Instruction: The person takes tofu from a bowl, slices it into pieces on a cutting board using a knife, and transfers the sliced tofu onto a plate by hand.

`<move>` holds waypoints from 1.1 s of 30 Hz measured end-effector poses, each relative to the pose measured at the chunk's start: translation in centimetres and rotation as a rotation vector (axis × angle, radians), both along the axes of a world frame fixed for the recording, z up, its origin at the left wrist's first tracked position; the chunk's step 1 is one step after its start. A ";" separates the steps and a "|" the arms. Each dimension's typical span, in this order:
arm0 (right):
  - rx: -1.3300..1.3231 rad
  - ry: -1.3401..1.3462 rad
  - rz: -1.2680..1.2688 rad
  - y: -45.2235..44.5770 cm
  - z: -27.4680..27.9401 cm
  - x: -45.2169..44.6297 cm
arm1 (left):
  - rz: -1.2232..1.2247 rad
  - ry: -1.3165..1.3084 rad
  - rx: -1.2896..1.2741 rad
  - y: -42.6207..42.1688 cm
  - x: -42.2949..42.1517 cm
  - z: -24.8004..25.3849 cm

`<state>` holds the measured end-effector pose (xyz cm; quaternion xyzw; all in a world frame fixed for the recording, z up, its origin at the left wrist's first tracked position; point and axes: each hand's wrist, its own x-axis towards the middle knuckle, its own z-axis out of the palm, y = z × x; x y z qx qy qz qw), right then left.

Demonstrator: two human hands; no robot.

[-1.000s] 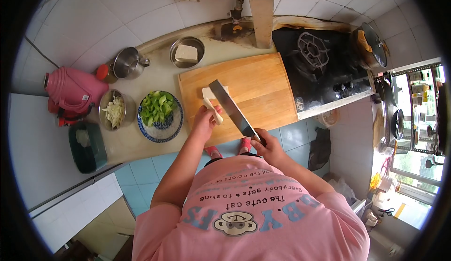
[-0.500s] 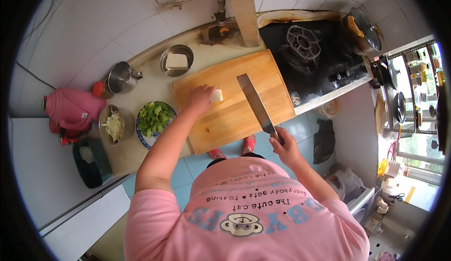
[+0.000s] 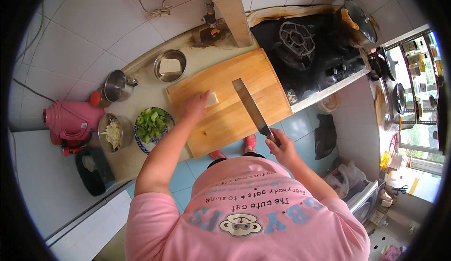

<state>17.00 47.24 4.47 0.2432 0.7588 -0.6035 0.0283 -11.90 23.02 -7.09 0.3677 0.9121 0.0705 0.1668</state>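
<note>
On the wooden cutting board [image 3: 235, 115] lies a small white block [image 3: 212, 100], which looks like tofu. My left hand [image 3: 195, 107] rests over its left side, covering part of it, with the fingers together. My right hand [image 3: 282, 147] is wrapped round the handle of a cleaver [image 3: 251, 108], whose blade points up and left over the board, to the right of the block and apart from it. A larger white block [image 3: 169, 67] sits in a round metal bowl [image 3: 183, 64] behind the board.
Left of the board are a blue-rimmed plate with green pepper pieces [image 3: 151, 125], a metal bowl with shredded white vegetable [image 3: 113, 133], a metal cup [image 3: 117, 86], a pink kettle [image 3: 77, 119] and a dark green container [image 3: 95, 172]. A gas stove [image 3: 305, 59] adjoins the board's right side.
My left hand went from holding up a thin white slice to lying over the block on the board. The cleaver has moved right, away from the block. The whole view has shifted and turned slightly.
</note>
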 end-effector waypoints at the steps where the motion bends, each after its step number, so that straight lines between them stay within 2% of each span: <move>1: 0.001 -0.004 0.008 0.0 0.1 -0.2 | 0.048 0.017 0.010 0.3 0.8 0.7; 4: 0.004 -0.009 0.040 0.3 0.3 -0.8 | 0.176 -0.009 0.059 0.8 4.0 3.9; 8: 0.002 -0.027 0.088 0.4 -0.4 -1.5 | 0.297 -0.174 0.121 -0.8 7.6 1.1; 10: 0.018 -0.033 0.120 0.5 -0.7 -2.0 | 0.323 0.023 0.394 -1.8 9.0 -0.3; 11: 0.033 -0.036 0.144 0.5 -0.9 -2.2 | 0.336 0.023 0.394 -2.2 9.8 -0.5; 13: 0.063 -0.036 0.186 0.6 -1.7 -2.4 | 0.532 -0.025 0.400 -3.1 11.1 -0.4; 19: 0.115 -0.026 0.264 0.7 -2.4 -3.4 | 0.630 0.038 0.590 -3.1 12.5 -2.5; 22: 0.132 -0.025 0.290 0.8 -2.6 -3.9 | 0.646 0.135 0.486 -2.6 13.2 -2.0; 25: 0.162 -0.043 0.317 0.8 -2.7 -4.3 | 0.576 0.239 0.549 -2.4 13.3 -1.5; 29: 0.222 -0.037 0.374 0.6 -2.6 -4.7 | 0.598 0.152 0.554 -1.8 13.0 -1.1; 32: 0.224 -0.005 0.385 0.6 -3.1 -4.6 | 0.710 0.234 0.521 -1.6 13.1 -0.5; 33: 0.223 -0.004 0.384 0.6 -3.2 -4.6 | 0.833 0.120 0.618 -2.0 13.4 -1.6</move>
